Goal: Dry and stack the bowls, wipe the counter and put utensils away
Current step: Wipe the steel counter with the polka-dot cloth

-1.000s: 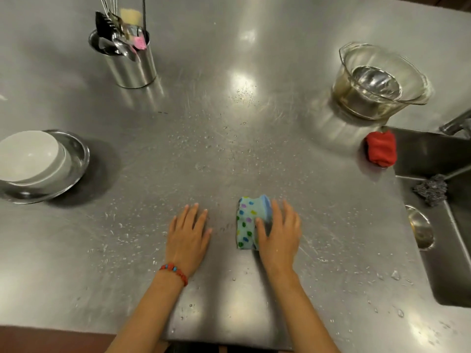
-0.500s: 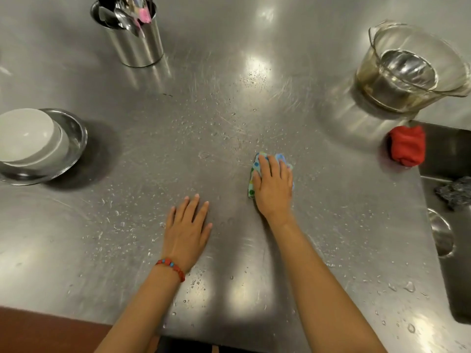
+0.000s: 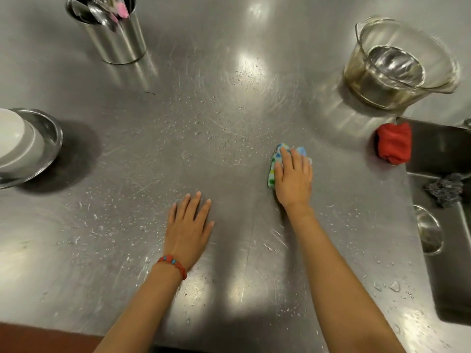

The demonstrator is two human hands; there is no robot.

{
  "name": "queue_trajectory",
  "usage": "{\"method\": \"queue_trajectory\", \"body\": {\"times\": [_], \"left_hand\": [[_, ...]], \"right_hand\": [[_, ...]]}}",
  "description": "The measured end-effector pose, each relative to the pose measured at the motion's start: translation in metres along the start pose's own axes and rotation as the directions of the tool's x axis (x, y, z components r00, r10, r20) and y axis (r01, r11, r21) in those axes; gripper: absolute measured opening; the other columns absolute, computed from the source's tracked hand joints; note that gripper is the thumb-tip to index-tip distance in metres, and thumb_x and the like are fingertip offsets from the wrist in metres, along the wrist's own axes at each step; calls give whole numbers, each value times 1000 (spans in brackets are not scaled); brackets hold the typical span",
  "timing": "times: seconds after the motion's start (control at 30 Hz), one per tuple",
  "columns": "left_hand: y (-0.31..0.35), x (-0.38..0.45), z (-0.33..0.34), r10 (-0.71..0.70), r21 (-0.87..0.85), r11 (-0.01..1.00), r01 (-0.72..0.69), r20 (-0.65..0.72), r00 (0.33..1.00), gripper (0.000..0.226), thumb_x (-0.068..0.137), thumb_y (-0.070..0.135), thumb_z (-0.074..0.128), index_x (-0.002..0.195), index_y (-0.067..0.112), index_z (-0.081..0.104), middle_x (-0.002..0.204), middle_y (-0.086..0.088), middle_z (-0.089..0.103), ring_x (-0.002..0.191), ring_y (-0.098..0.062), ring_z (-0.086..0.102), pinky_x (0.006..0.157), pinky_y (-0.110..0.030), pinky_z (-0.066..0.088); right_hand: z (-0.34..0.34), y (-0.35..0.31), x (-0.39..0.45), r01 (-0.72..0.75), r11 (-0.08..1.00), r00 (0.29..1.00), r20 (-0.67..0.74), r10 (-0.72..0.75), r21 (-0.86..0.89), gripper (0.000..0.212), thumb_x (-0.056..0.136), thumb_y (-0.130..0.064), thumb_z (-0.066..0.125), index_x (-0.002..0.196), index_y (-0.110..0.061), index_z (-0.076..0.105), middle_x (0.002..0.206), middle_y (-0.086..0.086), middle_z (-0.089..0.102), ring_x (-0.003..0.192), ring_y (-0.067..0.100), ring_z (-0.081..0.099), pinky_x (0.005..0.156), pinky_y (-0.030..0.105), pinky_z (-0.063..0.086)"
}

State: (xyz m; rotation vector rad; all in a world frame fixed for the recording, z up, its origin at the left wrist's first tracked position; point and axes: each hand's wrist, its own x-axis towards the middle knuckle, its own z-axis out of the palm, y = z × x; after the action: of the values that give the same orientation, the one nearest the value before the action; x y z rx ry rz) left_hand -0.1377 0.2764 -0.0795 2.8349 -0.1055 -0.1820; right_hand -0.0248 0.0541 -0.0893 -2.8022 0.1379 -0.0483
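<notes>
We are wiping the scratched stainless-steel table [image 3: 229, 85] with our right hand [image 3: 293, 178], whose fingers [image 3: 297, 159] are lying nearly straight and close together, pressing flat on the small folded cloth with coloured dots [image 3: 274, 165]; only its edges are showing ahead of and to the left of those fingers. Our left hand [image 3: 188, 230] is resting palm down, fingers [image 3: 193, 203] spread and holding nothing, bracing us. Water droplets are lying thick ahead of and to the left of the left fingers, with more near the table's front right corner, so we judge much of the wiping is yet to do. To do it well, we are keeping even pressure through the flat fingers and working in overlapping passes, steering short of the clear glass mixing bowl [image 3: 400, 64] far ahead of the right fingers. The white bowl nested in a steel bowl [image 3: 25, 149] is sitting well left of the left fingers, and the steel utensil holder [image 3: 117, 34] far ahead of them
</notes>
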Motion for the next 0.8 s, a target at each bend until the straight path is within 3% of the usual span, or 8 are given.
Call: {"method": "queue_trajectory", "body": {"times": [0.17,0.3,0.4,0.47,0.57,0.67,0.8], "left_hand": [[7,4,-2,-30,-5,1000,30,-17,999,49,74,13,74,119,2,58,127,-25,55,117,-44,50,95,-61,38],[15,13,-1,-26,-3,1000,25,-15,1000,45,77,15,72,119,3,58,127,-24,55,118,-45,49,95,-63,38],[20,20,0,-46,-6,999,46,5,999,41,84,22,60,121,6,57,132,-22,51,123,-42,45,99,-61,36],[20,21,1,-62,-7,998,63,10,998,39,86,25,57,121,7,58,133,-21,51,123,-42,45,98,-61,37],[22,23,1,-66,4,998,66,38,997,50,84,35,35,116,6,62,126,-22,56,116,-43,51,92,-61,42],[24,26,0,-75,21,997,74,63,995,57,88,41,27,115,6,63,123,-22,58,113,-44,54,89,-63,44],[21,29,2,-105,27,994,104,72,992,74,94,50,5,118,8,61,125,-20,58,116,-42,52,94,-59,39]], "right_hand": [[-2,8,-69,191,980,982,5,-191,54,45,96,-34,29,136,-17,42,139,8,47,132,30,37,113,45,24],[-6,33,-11,158,987,987,15,-159,31,42,98,-30,33,138,-17,40,141,10,43,135,30,31,114,45,20],[-11,41,54,-40,999,998,-40,42,34,43,99,-26,33,140,-17,36,143,10,39,135,30,28,115,43,15],[-10,37,64,-81,996,995,-56,83,32,43,99,-27,32,141,-18,34,145,9,37,136,29,26,116,42,11],[-3,29,27,56,996,998,-38,-54,68,42,98,-27,34,140,-18,36,145,8,38,137,30,27,117,43,9],[-2,35,-2,196,979,981,-16,-195,51,41,96,-27,37,136,-17,43,139,7,46,132,31,35,114,47,22],[-7,47,59,178,983,984,-6,-178,50,41,98,-26,36,138,-18,39,141,8,42,134,30,31,114,44,19]]}}
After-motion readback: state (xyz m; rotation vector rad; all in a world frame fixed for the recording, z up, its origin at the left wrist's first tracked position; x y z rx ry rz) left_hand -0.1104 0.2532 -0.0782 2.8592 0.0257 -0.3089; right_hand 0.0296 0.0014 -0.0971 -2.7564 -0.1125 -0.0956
